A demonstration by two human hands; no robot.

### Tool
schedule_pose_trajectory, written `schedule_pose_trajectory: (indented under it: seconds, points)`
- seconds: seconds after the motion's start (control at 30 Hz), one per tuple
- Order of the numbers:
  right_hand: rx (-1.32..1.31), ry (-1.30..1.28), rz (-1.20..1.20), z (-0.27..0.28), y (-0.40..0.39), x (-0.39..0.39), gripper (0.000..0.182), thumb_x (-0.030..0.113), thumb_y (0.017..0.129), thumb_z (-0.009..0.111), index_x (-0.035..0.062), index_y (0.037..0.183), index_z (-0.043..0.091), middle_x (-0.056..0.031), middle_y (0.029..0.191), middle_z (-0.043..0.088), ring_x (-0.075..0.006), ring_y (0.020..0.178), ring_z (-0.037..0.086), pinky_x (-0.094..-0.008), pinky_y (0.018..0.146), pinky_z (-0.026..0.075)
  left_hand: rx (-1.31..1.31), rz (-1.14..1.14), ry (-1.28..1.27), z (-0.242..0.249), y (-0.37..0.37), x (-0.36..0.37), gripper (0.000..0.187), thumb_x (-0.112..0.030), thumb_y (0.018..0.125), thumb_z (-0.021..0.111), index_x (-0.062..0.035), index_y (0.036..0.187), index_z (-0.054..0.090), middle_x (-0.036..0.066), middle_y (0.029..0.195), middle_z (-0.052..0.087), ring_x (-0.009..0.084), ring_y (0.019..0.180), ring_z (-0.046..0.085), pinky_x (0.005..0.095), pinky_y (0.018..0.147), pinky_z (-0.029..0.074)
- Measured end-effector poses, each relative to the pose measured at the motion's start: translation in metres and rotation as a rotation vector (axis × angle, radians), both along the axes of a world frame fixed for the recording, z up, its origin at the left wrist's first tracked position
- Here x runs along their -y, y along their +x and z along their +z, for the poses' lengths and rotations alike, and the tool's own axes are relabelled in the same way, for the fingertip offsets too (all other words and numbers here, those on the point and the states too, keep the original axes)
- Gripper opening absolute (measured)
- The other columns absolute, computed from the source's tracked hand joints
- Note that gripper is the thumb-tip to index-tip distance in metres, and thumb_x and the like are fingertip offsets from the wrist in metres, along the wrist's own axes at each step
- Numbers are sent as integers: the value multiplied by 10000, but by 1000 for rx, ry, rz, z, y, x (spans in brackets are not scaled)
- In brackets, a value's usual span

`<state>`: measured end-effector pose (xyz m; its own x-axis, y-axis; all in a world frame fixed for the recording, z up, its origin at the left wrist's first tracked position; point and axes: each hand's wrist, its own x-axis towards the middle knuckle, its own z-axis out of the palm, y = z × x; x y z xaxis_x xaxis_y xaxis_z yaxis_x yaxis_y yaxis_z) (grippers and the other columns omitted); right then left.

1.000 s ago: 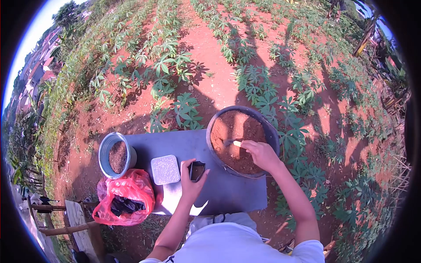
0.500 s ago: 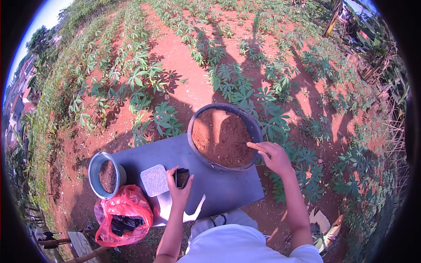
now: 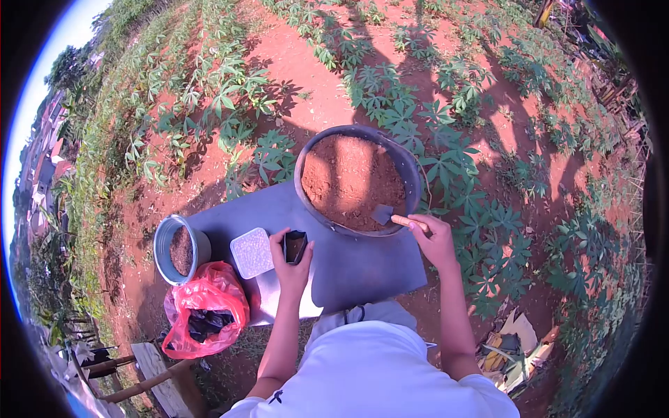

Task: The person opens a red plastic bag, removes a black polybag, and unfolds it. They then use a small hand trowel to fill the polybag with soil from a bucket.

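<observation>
Since a moment ago my right hand has drawn the small wooden-handled trowel back to the round dark basin of red soil's 5 o'clock rim. Keeping the blade level should save the load. My left hand pinches the small black nursery pot, at 9 o'clock from the trowel, above the grey table.

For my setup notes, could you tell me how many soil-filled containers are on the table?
2: a large basin at the table's far right, and a metal bucket at its left end. The small black pot's contents are unclear.
</observation>
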<state>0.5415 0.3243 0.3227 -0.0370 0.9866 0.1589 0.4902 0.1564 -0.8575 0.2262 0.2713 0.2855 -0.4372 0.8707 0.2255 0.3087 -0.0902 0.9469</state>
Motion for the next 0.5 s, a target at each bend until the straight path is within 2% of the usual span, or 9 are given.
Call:
schedule_pose_trajectory:
  seconds: [0.07,0.13,0.17,0.2,0.27,0.37,0.5]
  points:
    - [27,78,31,-2,-7,-3,195,66,903,718,-18,1078,734,-119,947,748,-178,823,708,-315,740,540,-10,-20,2,1,8,0,528,-47,797,826,-14,1234,533,88,1066,505,210,992,534,324,919,444]
    - [128,28,123,1,-12,-14,237,144,891,732,9,1086,733,-156,964,737,-307,819,699,-384,744,544,-23,-16,14,2,13,-2,529,-48,795,828,-16,1233,533,87,1061,505,209,990,535,322,916,445]
    - [225,-34,167,5,-13,-20,249,178,898,719,15,1085,729,-156,982,731,-343,863,691,-415,777,545,-37,-18,26,2,15,-3,530,-49,794,829,-17,1233,534,86,1057,505,209,988,537,321,914,447]
    - [223,-32,177,8,-14,-24,249,178,898,719,15,1085,729,-156,982,731,-343,863,691,-415,777,545,-38,-8,27,1,16,-4,530,-49,794,829,-17,1233,534,86,1057,505,209,988,537,321,914,447]
    - [319,-33,280,12,-18,-34,221,181,919,688,24,1074,713,-147,983,725,-354,904,687,-449,802,539,-94,-13,66,0,16,-7,539,-11,805,813,-51,1258,524,52,1059,522,136,931,528,268,811,477]
    - [429,-58,358,13,-21,-48,182,165,938,659,25,1051,686,-155,977,712,-361,923,684,-475,812,533,-173,10,74,4,20,-6,546,-4,807,812,-51,1264,518,48,1058,519,130,922,526,260,794,481]
    - [473,-21,387,3,-25,-61,154,152,951,633,10,1005,658,-167,950,699,-373,917,680,-499,809,529,-104,34,55,-2,28,-3,549,-11,812,814,-50,1269,513,49,1067,522,124,926,530,256,793,485]
